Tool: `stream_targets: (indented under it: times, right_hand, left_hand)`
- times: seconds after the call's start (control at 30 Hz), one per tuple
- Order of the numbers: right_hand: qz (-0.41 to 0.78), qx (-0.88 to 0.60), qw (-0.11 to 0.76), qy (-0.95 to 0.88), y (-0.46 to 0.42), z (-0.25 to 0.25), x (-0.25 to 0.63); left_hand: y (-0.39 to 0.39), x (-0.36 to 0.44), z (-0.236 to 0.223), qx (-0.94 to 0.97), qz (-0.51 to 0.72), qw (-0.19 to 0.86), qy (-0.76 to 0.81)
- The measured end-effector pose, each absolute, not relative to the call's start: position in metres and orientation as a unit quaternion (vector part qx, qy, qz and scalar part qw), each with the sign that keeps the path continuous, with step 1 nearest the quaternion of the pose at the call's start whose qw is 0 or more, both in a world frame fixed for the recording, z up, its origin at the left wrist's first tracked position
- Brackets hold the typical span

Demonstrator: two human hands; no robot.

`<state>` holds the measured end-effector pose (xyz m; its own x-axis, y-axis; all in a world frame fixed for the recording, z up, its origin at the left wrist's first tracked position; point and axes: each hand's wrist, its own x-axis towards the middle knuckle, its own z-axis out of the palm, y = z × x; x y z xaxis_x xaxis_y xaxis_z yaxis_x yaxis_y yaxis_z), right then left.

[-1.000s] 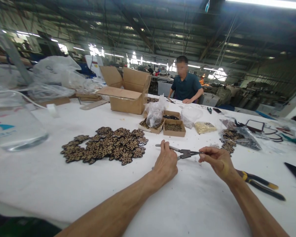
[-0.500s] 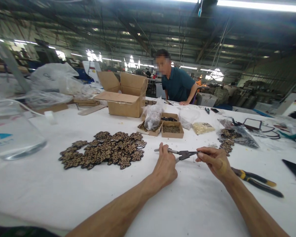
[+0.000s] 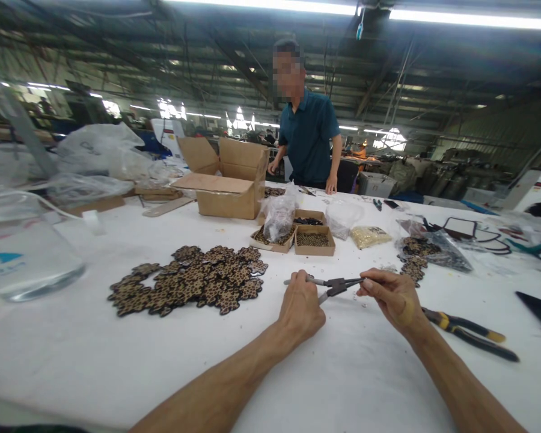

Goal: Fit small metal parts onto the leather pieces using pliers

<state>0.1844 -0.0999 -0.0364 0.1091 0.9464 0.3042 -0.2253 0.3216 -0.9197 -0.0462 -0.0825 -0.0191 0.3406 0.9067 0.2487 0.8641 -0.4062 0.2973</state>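
Pliers, appearance: slim metal pliers [image 3: 336, 285] with light grey handles, a dark pivot section and long, narrow dark jaws.
Pliers, location: above the white tabletop [image 3: 162, 367], between the two hands, gripped by the left.
Pliers, direction: jaws point to the right, toward the right hand's fingertips; handles extend left, into and past the left hand.
Pliers, long axis: runs left to right across the view, close to level, tips slightly higher than the pivot.
Handles: spread apart in a V; the lower one is partly hidden by the hand.
Left hand [image 3: 301, 305]: fingers clamped on the handles.
Right hand [image 3: 393, 297]: thumb and forefinger together at the jaw tips; any part pinched there is too small to identify.
Beside right wrist: larger pliers with black and yellow handles [image 3: 471, 332], lying on the tabletop.
Left of left hand: heap of brown-and-black leopard-print pieces with scalloped edges [image 3: 207, 279].
Beyond hands: shallow cardboard tray of small bronze-coloured parts [image 3: 314, 240]; open brown cardboard box [image 3: 228, 203]; clear bag of pale yellow parts [image 3: 370, 236].
Far side of table: person in a dark teal shirt [image 3: 309, 135], standing.
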Motion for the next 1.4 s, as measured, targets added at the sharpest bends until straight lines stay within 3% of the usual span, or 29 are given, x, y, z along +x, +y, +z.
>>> stream_targets:
  times: [0.5, 1.4]
  right_hand:
    - [0.463, -0.327, 0.670, -0.480, -0.099, -0.034, 0.184]
    - [0.405, -0.390, 0.634, -0.531, -0.097, -0.046, 0.192]
  left_hand:
    - [-0.076, -0.048, -0.027, 0.823, 0.207, 0.097, 0.520]
    - [-0.086, -0.046, -0.020, 0.794, 0.169, 0.048, 0.581]
